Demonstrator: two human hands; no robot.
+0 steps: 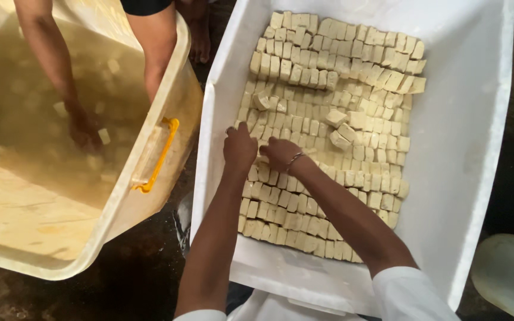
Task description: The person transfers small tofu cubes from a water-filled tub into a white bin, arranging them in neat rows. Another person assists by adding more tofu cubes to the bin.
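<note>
Hands (240, 148) (279, 153) curled, touching tofu cubes (328, 113)

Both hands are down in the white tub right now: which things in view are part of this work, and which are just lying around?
In use:
left hand
right hand
pale cubes
white tub

Not in use by these hands:
yellowish tub, where another person's hand works
pale container
</note>
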